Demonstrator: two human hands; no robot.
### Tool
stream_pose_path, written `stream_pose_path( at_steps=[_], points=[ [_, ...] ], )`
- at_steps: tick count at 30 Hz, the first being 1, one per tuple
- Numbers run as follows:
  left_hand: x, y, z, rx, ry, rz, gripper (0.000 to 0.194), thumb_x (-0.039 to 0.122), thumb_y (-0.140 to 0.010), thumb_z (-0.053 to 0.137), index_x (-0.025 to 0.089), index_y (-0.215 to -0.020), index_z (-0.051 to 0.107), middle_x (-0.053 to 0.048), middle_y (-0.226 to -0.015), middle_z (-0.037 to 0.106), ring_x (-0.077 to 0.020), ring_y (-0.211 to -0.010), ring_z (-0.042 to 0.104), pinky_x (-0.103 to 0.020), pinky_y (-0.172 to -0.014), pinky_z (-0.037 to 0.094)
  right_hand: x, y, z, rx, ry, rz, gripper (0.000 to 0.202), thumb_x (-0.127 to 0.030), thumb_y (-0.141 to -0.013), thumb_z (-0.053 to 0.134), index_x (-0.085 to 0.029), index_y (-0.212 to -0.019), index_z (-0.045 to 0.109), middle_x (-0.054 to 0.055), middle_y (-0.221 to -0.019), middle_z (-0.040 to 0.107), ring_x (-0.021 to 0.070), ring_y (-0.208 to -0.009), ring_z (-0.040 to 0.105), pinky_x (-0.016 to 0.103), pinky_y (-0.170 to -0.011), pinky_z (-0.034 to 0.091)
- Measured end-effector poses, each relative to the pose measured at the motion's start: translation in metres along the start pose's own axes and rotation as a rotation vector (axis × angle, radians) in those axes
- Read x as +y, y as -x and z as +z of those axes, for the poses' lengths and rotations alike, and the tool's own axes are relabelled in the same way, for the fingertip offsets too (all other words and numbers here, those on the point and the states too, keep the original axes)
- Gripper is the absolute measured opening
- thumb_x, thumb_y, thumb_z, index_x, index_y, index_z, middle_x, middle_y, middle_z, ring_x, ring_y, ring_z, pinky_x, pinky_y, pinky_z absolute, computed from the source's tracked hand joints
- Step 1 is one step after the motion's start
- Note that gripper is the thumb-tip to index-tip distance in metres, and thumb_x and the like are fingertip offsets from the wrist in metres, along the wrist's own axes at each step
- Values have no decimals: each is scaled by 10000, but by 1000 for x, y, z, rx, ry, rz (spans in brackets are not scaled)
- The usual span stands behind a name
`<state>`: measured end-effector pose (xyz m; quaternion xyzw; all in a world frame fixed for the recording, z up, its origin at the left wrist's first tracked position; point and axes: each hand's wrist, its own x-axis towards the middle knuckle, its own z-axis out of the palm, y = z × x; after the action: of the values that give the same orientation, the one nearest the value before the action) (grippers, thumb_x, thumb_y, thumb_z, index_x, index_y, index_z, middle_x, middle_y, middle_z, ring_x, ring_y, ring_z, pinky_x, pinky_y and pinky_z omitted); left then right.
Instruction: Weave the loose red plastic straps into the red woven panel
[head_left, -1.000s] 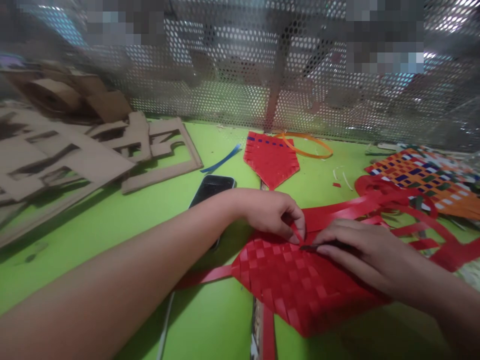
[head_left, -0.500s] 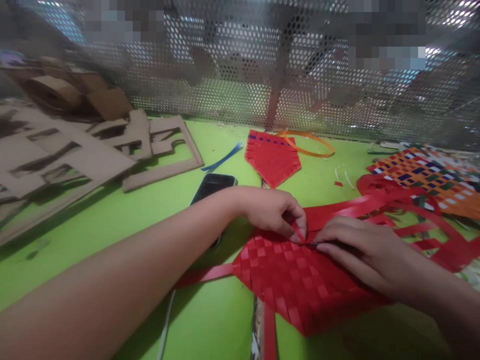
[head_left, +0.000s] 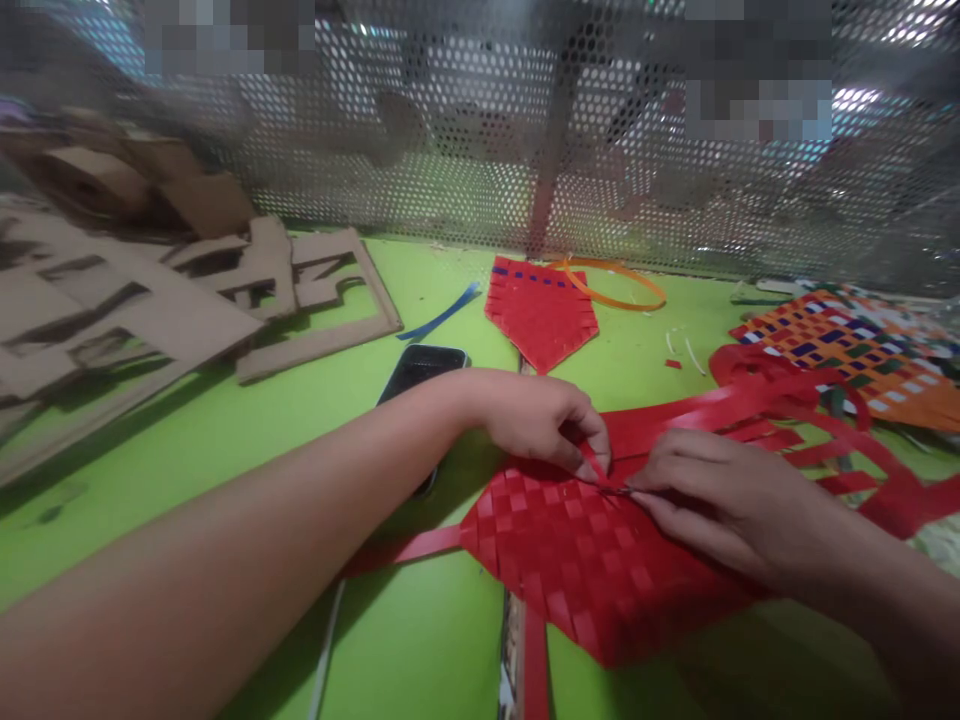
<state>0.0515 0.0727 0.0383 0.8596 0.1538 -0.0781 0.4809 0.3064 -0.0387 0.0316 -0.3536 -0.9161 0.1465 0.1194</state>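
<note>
A red woven piece of flat plastic strips (head_left: 555,540) lies in front of me, with loose strip ends trailing to the right, left and front. My left hand (head_left: 544,420) rests at its upper edge and pinches a narrow red strip (head_left: 592,462) between thumb and fingers. Close to it, my right hand (head_left: 720,500) is closed on a thin dark tool, whose tip touches the weave beside the pinched strip. Most of that tool is hidden under my right fingers, so its kind cannot be made out.
Behind my left forearm lies a phone (head_left: 420,372). A finished-edged red woven piece (head_left: 541,315), an orange strip loop (head_left: 622,300) and a blue strip (head_left: 442,315) lie farther back. Cardboard cutouts (head_left: 195,310) pile up left; a multicoloured woven piece (head_left: 840,345) lies right. Perforated metal (head_left: 465,130) stands behind.
Both hands stay almost where they were, the left still pinching the strip and the right still holding the dark tool. The whole view has shifted slightly.
</note>
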Motion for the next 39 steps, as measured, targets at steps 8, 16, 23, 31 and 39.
stream_pose_path(
  at_steps=[8, 16, 23, 31, 39],
  points=[
    [1, 1, 0, 4, -20, -4, 242, 223, -1003, 697, 182, -1221, 793, -43, -1106, 747, -160, -907, 652, -258, -814, 499, 0, -2, 0, 11, 50, -33, 226, -245, -1087, 534, -228, -1049, 756, 42, -929, 706, 175, -813, 687, 273, -711, 515],
    [1, 0, 1, 16, 5, -4, 209, 203, -1000, 695, 205, -1186, 793, -34, -1108, 746, -165, -947, 672, -255, -831, 494, -1, -2, -1, -8, 86, -36, 251, -246, -1099, 517, -214, -1028, 756, 38, -899, 679, 171, -777, 664, 267, -679, 497],
    [0, 0, 2, 24, 8, 10, 207, 200, -1004, 690, 195, -1183, 793, -41, -1099, 755, -175, -963, 681, -273, -860, 506, -6, -8, 1, 33, 174, -90, 330, -269, -1129, 474, -195, -1003, 769, 42, -845, 655, 180, -725, 633, 285, -651, 470],
    [-1, 0, 3, 25, 28, 23, 201, 189, -1006, 673, 186, -1170, 790, -39, -1091, 758, -168, -953, 694, -264, -829, 502, -9, -11, 8, 71, 193, -103, 339, -257, -1131, 468, -191, -965, 756, 59, -868, 675, 188, -751, 623, 296, -678, 457],
    [-3, 2, 0, 3, 100, 46, 233, 231, -1011, 701, 166, -1217, 787, -43, -1132, 763, -147, -960, 678, -239, -835, 495, 1, 0, 4, 27, 238, -51, 300, -235, -1099, 483, -194, -935, 731, 46, -835, 635, 190, -714, 594, 307, -644, 436]
  ],
)
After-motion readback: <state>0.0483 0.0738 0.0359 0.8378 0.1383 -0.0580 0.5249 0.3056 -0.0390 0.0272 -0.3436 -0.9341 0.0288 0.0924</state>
